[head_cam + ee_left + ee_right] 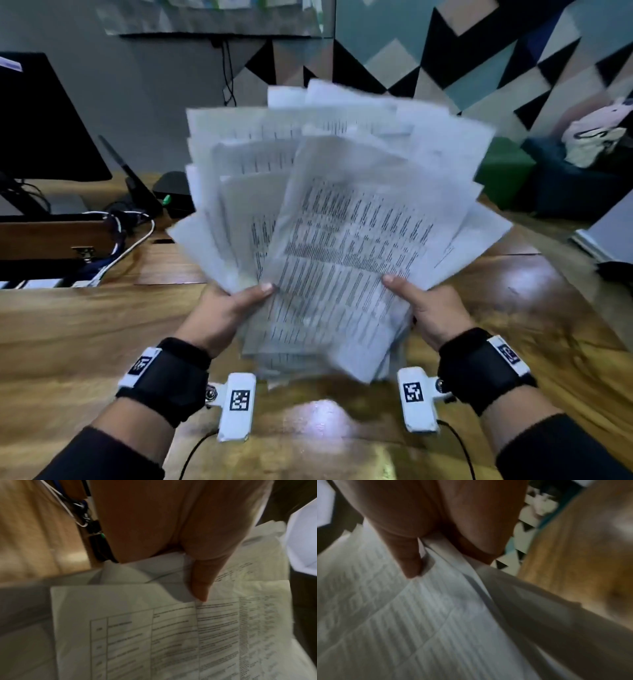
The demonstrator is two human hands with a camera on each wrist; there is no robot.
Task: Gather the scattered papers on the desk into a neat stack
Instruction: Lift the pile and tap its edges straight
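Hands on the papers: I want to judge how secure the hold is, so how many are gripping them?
2. The left hand grips the lower left edge of the fanned papers, thumb on top; the right hand grips the lower right edge likewise.

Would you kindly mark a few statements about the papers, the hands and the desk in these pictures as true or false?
1. Both hands grip the sheaf of white printed papers. True: the left hand and the right hand hold its lower edges, thumbs on top.
2. The papers are squared into a neat stack. False: they fan out unevenly, corners at different angles.
3. The top sheet is blank. False: it carries printed lines in a table.
4. The papers are held above the brown wooden desk. True.
5. A black monitor stands at the far left of the desk. True.
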